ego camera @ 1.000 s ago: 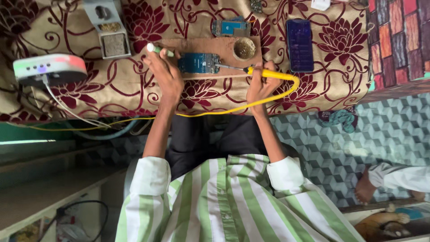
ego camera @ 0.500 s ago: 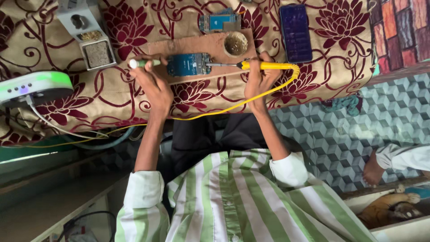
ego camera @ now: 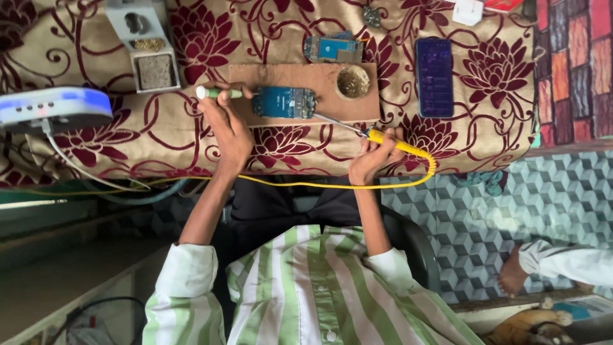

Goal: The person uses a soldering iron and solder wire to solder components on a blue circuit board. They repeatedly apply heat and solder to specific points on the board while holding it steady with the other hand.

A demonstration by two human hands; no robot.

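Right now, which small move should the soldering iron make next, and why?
Probably ease the soldering iron tip slightly onto the blue circuit board: it sits at the board's corner, while the left hand presses a green-handled tool against it.

White device cut by left edge; red box cropped.

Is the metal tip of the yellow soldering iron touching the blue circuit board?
Touching, as far as the head view shows: the soldering iron, held in the right hand, runs its thin tip up to the lower right corner of the circuit board with no gap visible.
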